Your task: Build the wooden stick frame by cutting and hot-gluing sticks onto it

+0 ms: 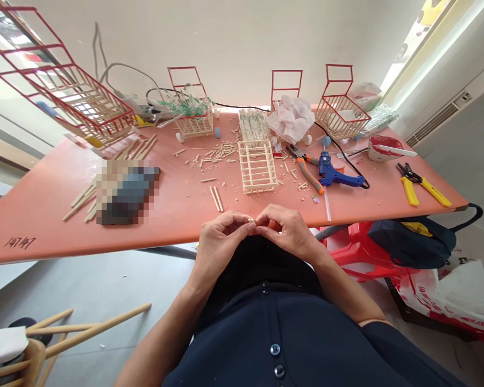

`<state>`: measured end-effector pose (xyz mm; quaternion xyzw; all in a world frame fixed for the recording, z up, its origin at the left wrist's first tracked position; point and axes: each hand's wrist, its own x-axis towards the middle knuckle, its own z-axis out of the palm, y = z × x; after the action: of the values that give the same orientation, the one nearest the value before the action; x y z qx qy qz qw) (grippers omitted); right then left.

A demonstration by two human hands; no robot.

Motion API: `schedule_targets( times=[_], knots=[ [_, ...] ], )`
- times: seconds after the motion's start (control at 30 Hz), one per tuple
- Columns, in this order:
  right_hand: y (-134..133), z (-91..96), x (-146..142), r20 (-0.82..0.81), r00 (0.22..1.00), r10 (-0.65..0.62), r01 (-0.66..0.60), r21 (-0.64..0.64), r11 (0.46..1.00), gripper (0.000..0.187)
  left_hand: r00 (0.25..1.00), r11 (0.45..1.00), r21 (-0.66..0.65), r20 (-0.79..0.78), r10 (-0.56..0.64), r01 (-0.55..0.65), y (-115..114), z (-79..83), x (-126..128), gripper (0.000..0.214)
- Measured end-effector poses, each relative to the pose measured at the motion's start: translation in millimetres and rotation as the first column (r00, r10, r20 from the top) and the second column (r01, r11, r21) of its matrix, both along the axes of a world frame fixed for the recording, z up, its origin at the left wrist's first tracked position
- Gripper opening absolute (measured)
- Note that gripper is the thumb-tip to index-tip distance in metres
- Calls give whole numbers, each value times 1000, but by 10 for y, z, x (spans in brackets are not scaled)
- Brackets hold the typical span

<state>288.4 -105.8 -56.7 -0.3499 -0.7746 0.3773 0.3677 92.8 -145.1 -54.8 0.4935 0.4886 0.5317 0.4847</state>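
In the head view, my left hand (222, 232) and my right hand (289, 230) meet at the table's front edge, fingertips pinched together. Tiny pale wooden stick pieces (250, 220) poke out between them; the fingers hide most of these. Just beyond my hands, a small basket frame of pale sticks (258, 166) rests on the orange table (173, 215). Two loose wooden sticks (216, 199) lie to its left. On the right are a blue glue gun (339, 174) with a clear glue stick and orange-grey pliers (310, 173).
Stick scraps (220, 153) litter the middle. Along the back stand small stick carts with red handles, one holding greenery (189, 105). A larger red-edged cart (92, 105) stands left. Yellow-handled cutters (421, 185) and a red-stained cup (385, 149) lie right. A pixelated patch covers something left.
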Motion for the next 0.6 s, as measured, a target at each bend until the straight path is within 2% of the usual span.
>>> schedule_targets(
  times=[0.1, 0.2, 0.27, 0.33, 0.37, 0.43, 0.5, 0.6],
  knots=[
    [0, 9, -9, 9, 1000, -20, 20, 3, 1000, 12, 999, 1000, 23, -36, 22, -21, 69, 43, -100, 16],
    [5, 29, -16, 17, 999, -47, 47, 1, 999, 10, 968, 982, 137, -199, 154, -128, 294, 171, -378, 9],
    [12, 34, -22, 23, 998, -51, 50, 6, 999, 10, 891, 948, 265, -366, 269, -177, 549, 262, -623, 9],
    [22, 30, -28, 32, 998, -54, 54, 20, 998, 10, 791, 935, 316, -524, 315, -163, 844, 313, -845, 6],
    [26, 25, -30, 38, 998, -58, 57, 27, 998, 9, 737, 938, 312, -598, 315, -148, 988, 319, -931, 5],
    [35, 14, -30, 51, 997, -62, 60, 42, 997, 9, 660, 967, 251, -719, 218, -47, 1230, 294, -1041, 8],
    [40, 3, -24, 60, 997, -55, 52, 51, 997, 9, 644, 976, 219, -746, 168, -1, 1390, 241, -1084, 9],
    [44, -15, -15, 69, 997, -46, 42, 51, 998, 10, 613, 983, 176, -782, 109, 50, 1502, 158, -1100, 11]
  ],
)
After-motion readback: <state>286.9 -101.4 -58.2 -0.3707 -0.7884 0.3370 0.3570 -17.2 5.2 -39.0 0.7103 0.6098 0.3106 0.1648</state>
